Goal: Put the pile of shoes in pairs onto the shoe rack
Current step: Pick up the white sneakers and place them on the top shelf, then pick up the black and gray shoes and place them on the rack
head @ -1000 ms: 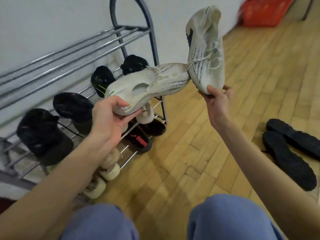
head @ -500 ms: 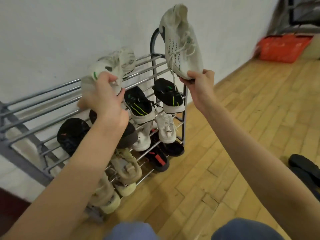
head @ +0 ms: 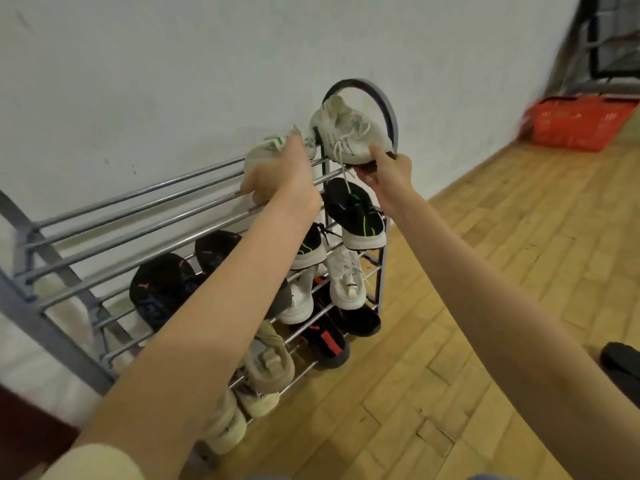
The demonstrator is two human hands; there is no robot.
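A grey metal shoe rack (head: 145, 216) stands against the white wall. My left hand (head: 277, 174) grips a white knit sneaker (head: 266, 148) on the top shelf's bars, near their right end. My right hand (head: 389, 171) holds the matching white sneaker (head: 349, 133) by its sole, just right of the first one, under the rack's arched end frame. A lace dangles from it. Lower shelves carry black sneakers with green stripes (head: 356, 216), black shoes (head: 162, 289), white sneakers (head: 346, 282), black-and-red shoes (head: 325, 341) and beige shoes (head: 270, 368).
A black shoe (head: 621, 362) lies on the wooden floor at the right edge. A red basket (head: 575, 123) sits by the wall at the far right, with a dark metal frame (head: 602, 39) behind it. The top shelf's left part shows bare bars.
Both hands have carried the white sneakers from mid-air over to the rack's top shelf; the right shoe dropped from raised to shelf height beside the left one.
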